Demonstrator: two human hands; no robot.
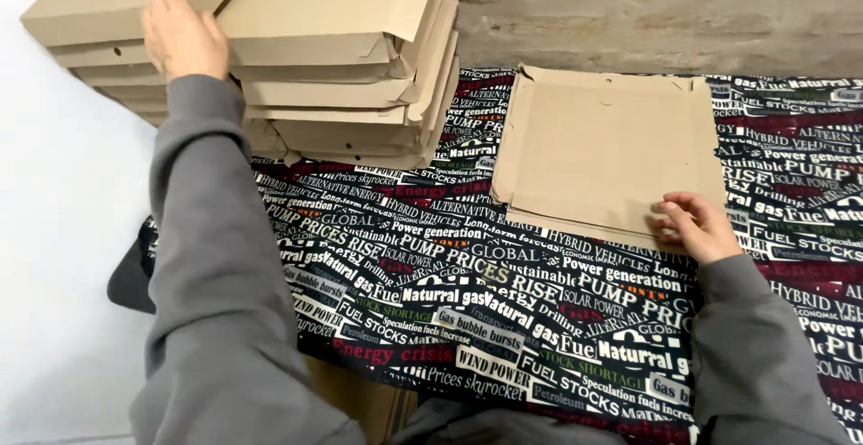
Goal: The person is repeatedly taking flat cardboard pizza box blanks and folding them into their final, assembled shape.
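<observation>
Here the left hand point(184, 39) lies flat and open on the top folded box point(135, 0) of a tall stack point(342, 94) at the far left of the tabletop point(449, 319). The boxes sit unevenly, so a sideways push could slide them off. The right hand point(694, 226) pinches the near right edge of the flat cardboard blanks point(602, 148); a hasty lift might drag several along. The blanks lie flat, nearly square, with no clear long axis.
</observation>
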